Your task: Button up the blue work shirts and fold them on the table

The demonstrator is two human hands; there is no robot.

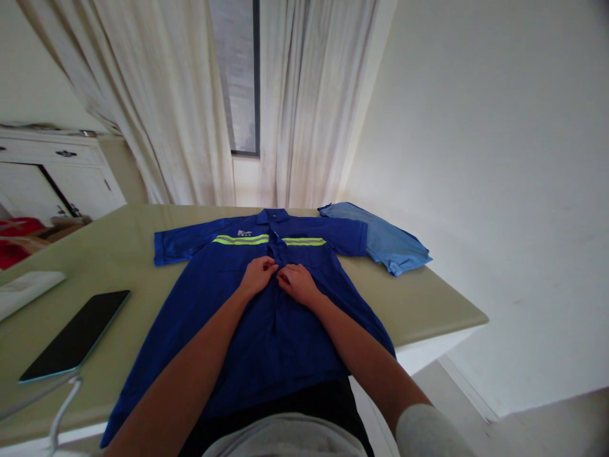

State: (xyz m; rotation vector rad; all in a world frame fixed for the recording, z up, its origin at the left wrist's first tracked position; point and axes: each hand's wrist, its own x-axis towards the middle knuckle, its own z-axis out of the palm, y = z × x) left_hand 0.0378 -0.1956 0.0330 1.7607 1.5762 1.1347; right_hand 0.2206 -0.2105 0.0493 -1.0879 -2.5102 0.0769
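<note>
A dark blue work shirt (314, 346) with yellow-green and grey reflective stripes lies spread face up, its collar pointing away from me and its lower edge near my body. My left hand (259, 274) pinches the front opening just below the chest stripes. Close beside it, my right hand (297, 282) has its fingers curled on the other edge of the same opening. The fingertips of both hands nearly meet over the placket. Any button between them is too small or hidden to make out. Above the hands the front gapes slightly toward the collar.
The shirt rests on a table with an olive-green top (428, 304). A folded light blue garment (385, 235) lies by the right sleeve. On the left are a black-screened tablet (78, 333), a white cable (66, 403) and a white flat object (28, 289). Curtains and a wall stand behind.
</note>
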